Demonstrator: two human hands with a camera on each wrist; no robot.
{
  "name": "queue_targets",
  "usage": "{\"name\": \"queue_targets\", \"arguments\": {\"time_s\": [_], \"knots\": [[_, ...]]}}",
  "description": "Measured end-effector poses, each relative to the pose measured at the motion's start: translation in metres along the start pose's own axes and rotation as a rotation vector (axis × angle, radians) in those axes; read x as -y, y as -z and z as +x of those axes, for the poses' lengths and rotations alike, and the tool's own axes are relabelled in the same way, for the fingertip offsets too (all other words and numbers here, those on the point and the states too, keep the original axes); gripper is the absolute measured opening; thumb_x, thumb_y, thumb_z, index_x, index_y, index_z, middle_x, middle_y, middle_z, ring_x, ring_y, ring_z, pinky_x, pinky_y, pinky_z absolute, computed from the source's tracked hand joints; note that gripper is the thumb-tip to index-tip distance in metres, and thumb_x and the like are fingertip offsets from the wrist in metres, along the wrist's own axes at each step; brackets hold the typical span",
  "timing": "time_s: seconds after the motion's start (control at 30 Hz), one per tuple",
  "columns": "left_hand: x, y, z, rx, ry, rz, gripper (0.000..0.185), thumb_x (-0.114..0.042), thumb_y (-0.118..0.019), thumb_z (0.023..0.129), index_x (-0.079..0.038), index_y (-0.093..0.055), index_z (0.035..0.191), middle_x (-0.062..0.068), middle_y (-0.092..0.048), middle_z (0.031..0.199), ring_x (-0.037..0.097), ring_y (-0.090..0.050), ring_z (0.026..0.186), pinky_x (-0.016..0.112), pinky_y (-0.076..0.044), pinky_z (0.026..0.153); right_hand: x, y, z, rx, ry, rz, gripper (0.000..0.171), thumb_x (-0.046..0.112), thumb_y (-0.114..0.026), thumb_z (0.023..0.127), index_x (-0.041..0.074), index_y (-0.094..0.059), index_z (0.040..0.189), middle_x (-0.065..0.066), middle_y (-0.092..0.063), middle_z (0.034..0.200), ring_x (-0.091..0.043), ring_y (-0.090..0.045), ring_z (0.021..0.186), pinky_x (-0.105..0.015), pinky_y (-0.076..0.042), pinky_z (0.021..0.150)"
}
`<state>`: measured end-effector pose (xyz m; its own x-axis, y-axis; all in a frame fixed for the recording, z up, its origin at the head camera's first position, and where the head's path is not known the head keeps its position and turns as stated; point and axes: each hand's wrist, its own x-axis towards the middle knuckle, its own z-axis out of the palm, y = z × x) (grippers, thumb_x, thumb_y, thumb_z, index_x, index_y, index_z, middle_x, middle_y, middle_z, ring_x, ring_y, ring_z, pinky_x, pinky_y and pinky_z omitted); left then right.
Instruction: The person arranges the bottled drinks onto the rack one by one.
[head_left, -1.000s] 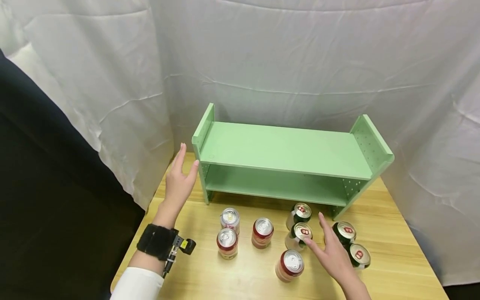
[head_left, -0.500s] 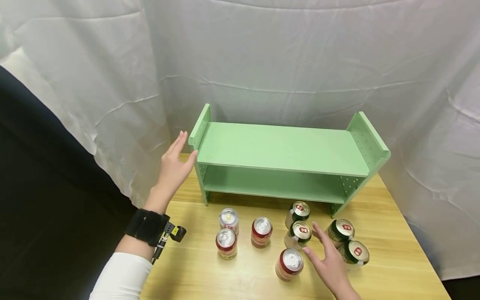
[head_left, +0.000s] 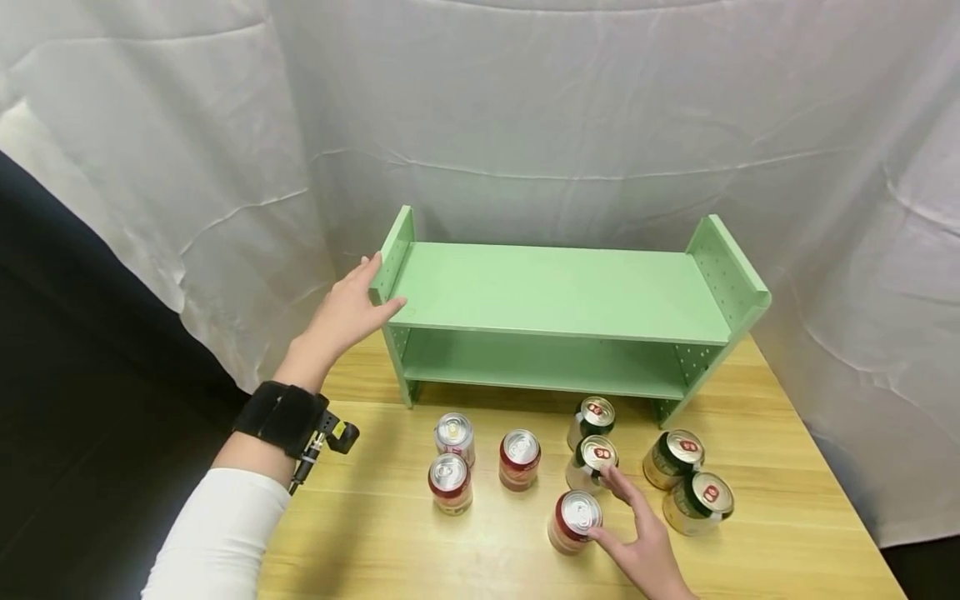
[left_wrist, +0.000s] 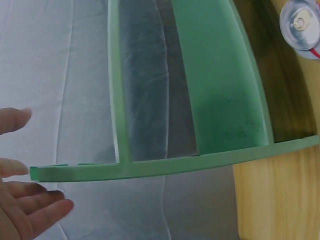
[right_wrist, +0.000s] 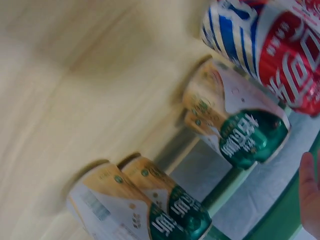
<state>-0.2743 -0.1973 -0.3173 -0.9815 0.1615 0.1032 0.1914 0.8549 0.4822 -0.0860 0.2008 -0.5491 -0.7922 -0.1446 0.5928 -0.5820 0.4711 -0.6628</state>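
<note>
- The right hand [head_left: 637, 546] sits low on the table [head_left: 787, 533], fingers spread and nearly straight, gripping nothing. Its thumb is touching or just beside the red can [head_left: 572, 522] at the hand's ten o'clock, and a fingertip reaches the green can [head_left: 592, 463] at its eleven o'clock.
- Both cans stand upright, so their long axis is vertical, with the lids facing the head camera. The right hand is far nearer to them than the left.
- Two more green cans [head_left: 686, 487] stand at the right hand's one o'clock, near but apart from it. In the right wrist view, green cans [right_wrist: 235, 130] stand in front of the green frame.
- The left hand [head_left: 347, 310] rests on the left end panel of the green shelf [head_left: 555, 292], thumb on the front corner of the top board, fingers relaxed and nearly straight along the panel's outer side. I cannot tell whether it is truly gripping.
- The shelf runs from nine to three o'clock across the back of the table, well beyond the cans.
- A second ago the left hand hovered short of the shelf end; now it touches it. The right hand was further forward, between the green cans, and has drawn back toward the red can.
</note>
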Motion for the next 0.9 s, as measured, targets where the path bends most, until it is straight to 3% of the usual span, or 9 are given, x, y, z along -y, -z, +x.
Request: {"name": "queue_targets", "arguments": {"time_s": [0.23, 0.37, 0.47, 0.6, 0.7, 0.83, 0.9], "knots": [[-0.001, 0.010, 0.012, 0.137, 0.042, 0.075, 0.090, -0.044, -0.056, 0.091, -0.001, -0.004, 0.151, 0.028, -0.011, 0.153, 0.042, -0.012, 0.141, 0.059, -0.019, 0.110, -0.007, -0.018, -0.008, -0.044, 0.049, -0.110, 0.096, 0.037, -0.084, 0.065, -0.010, -0.039, 0.136, -0.017, -0.055, 0.129, 0.004, -0.036, 0.129, -0.007, -0.026, 0.103], [0.001, 0.009, 0.019, 0.168, 0.035, 0.094, 0.090, -0.035, -0.058, 0.091, 0.003, -0.001, 0.149, 0.032, -0.019, 0.149, 0.045, -0.020, 0.138, 0.056, -0.023, 0.109, -0.013, -0.027, -0.017, -0.086, 0.086, -0.164, 0.095, 0.052, -0.076, 0.069, -0.010, -0.043, 0.133, -0.020, -0.056, 0.125, -0.002, -0.038, 0.129, -0.010, -0.027, 0.105], [0.000, 0.010, 0.022, 0.182, 0.020, 0.126, 0.088, -0.028, -0.059, 0.091, 0.005, -0.002, 0.149, 0.035, -0.029, 0.143, 0.045, -0.036, 0.129, 0.053, -0.034, 0.104, -0.016, -0.032, -0.024, -0.131, 0.103, -0.198, 0.094, 0.057, -0.075, 0.069, -0.009, -0.047, 0.130, -0.021, -0.057, 0.121, -0.003, -0.039, 0.128, -0.012, -0.027, 0.106], [-0.002, 0.014, 0.025, 0.179, 0.024, 0.166, 0.080, -0.020, -0.057, 0.092, 0.005, -0.006, 0.149, 0.032, -0.037, 0.140, 0.035, -0.056, 0.098, 0.044, -0.046, 0.085, -0.020, -0.039, -0.031, -0.172, 0.113, -0.193, 0.092, 0.058, -0.074, 0.069, -0.010, -0.050, 0.126, -0.020, -0.058, 0.116, -0.003, -0.039, 0.128, -0.013, -0.027, 0.106], [-0.004, 0.018, 0.028, 0.165, 0.027, 0.174, 0.075, -0.013, -0.054, 0.093, 0.004, -0.008, 0.149, 0.030, -0.044, 0.136, 0.025, -0.053, 0.072, 0.037, -0.045, 0.070, -0.023, -0.043, -0.033, -0.199, 0.134, -0.178, 0.091, 0.058, -0.072, 0.072, -0.013, -0.049, 0.124, -0.021, -0.058, 0.113, -0.004, -0.040, 0.128, -0.015, -0.028, 0.106], [-0.006, 0.018, 0.033, 0.139, 0.030, 0.167, 0.072, -0.009, -0.052, 0.093, 0.005, -0.008, 0.149, 0.029, -0.056, 0.115, 0.018, -0.042, 0.056, 0.030, -0.041, 0.056, -0.027, -0.049, -0.036, -0.199, 0.129, -0.166, 0.092, 0.057, -0.071, 0.072, -0.014, -0.047, 0.125, -0.025, -0.056, 0.114, -0.001, -0.039, 0.128, -0.013, -0.029, 0.105], [-0.006, 0.015, 0.033, 0.143, 0.038, 0.169, 0.071, -0.009, -0.050, 0.094, 0.006, -0.007, 0.148, 0.028, -0.059, 0.102, 0.016, -0.039, 0.053, 0.028, -0.039, 0.053, -0.028, -0.052, -0.040, -0.181, 0.084, -0.146, 0.093, 0.050, -0.080, 0.066, -0.013, -0.046, 0.126, -0.024, -0.056, 0.116, 0.003, -0.039, 0.127, -0.010, -0.030, 0.102]]}}
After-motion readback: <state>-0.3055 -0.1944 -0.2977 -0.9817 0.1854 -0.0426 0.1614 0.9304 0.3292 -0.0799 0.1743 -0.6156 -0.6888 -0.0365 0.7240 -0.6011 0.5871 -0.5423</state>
